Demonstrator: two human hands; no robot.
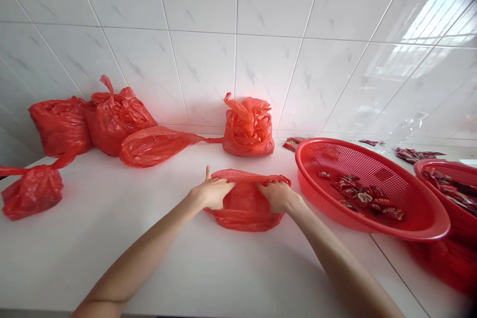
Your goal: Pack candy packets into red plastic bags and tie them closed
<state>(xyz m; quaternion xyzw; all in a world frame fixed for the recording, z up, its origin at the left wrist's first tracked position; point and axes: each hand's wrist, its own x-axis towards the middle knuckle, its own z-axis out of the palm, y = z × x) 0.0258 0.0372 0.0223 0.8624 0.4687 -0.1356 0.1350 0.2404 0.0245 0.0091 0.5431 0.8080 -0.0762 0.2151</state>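
A red plastic bag point(248, 221) lies on the white table before me, its mouth spread wide. My left hand point(213, 194) grips the bag's left side, one finger sticking up past the rim and the rest partly hidden by the plastic. On the right side, my right hand point(276, 196) has its fingers curled at the rim, with the thumb reaching into the opening. Red film shows between the hands; I see no contents in it. Just right of that hand stands a large red mesh basket point(309, 184) with small red-wrapped packets point(364, 198) inside.
Behind the bag, a filled red bag point(249, 131) stands by the tiled wall. Further left are a loose red bag point(156, 146), two full bags point(119, 119) and a smaller tied one point(33, 191). A second basket point(432, 164) and a clear plastic bottle point(404, 129) are at right.
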